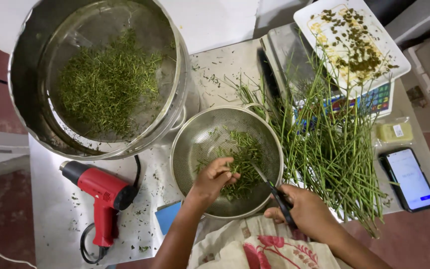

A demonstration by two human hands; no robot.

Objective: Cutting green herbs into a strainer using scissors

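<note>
My left hand [214,178] reaches into a metal mesh strainer [195,144] and pinches a small bunch of green stems over the cut green pieces [245,154] lying inside. My right hand [305,209] grips black-handled scissors [273,192] at the strainer's near right rim, with the blades pointing toward the stems in my left hand. A loose pile of long green stems [332,144] lies on the table just right of the strainer.
A large steel pot [31,99] with chopped greens stands at the back left. A red heat gun [100,192] lies at the front left. A white tray [304,15] of dried bits rests on a scale; a phone [410,179] and small packet [395,132] lie right.
</note>
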